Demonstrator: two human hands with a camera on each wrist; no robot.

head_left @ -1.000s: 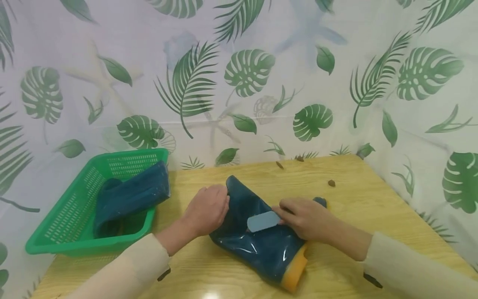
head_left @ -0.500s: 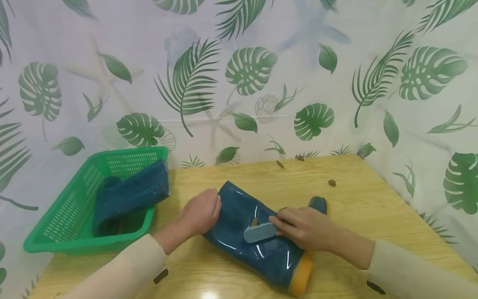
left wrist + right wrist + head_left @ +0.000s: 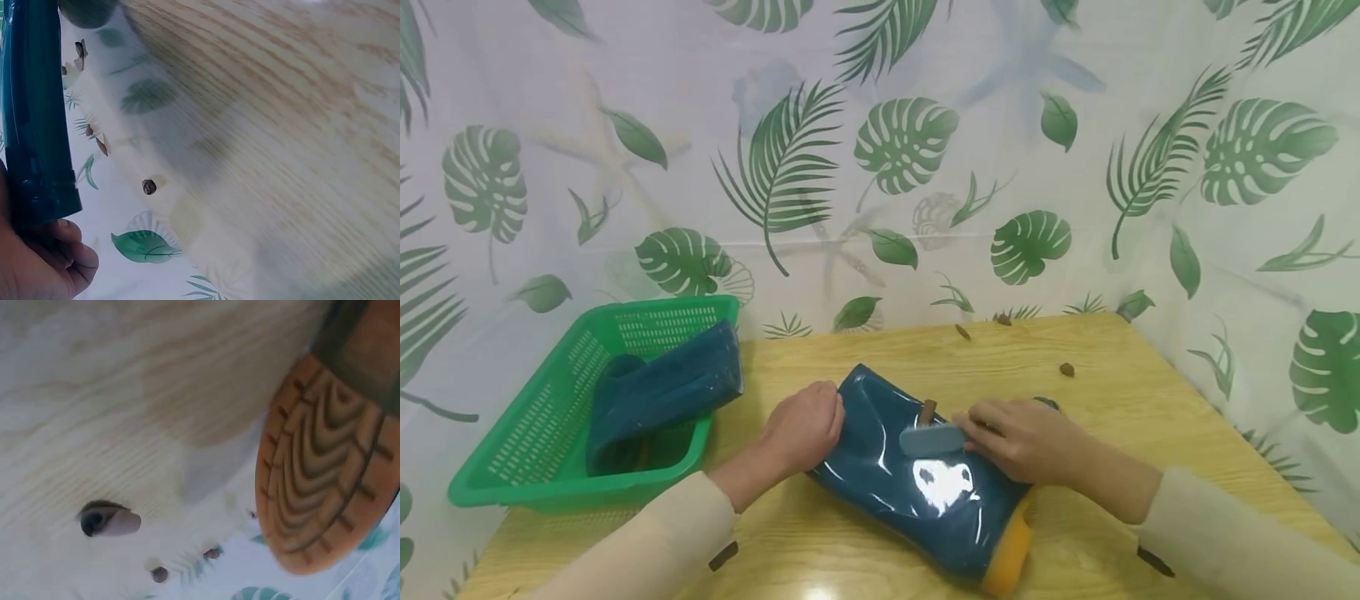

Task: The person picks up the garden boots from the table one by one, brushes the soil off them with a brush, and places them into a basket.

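A shiny dark blue rain boot (image 3: 880,475) with an orange sole lies slanted across the table in the head view. My left hand (image 3: 805,425) grips its open top edge; in the left wrist view the fingers curl at the end of the blue shaft (image 3: 40,125). From the right, my right hand (image 3: 1022,442) holds a light blue brush (image 3: 932,440) over the boot's shaft. Just above the brush, a brown piece (image 3: 927,412) lies on the boot. The right wrist view shows the boot's ridged orange sole (image 3: 325,475) but no brush.
On the left stands a green plastic basket (image 3: 527,492) with a second blue boot (image 3: 662,400) leaning over its side. Small brown bits (image 3: 1067,369) are scattered on the wooden table (image 3: 805,354). Leaf-patterned cloth (image 3: 820,167) hangs behind.
The brush dipped toward the lower left across the boot, then came back up and right. The brown piece came into view and shifted up and right. My left hand drew slightly left with the cuff.
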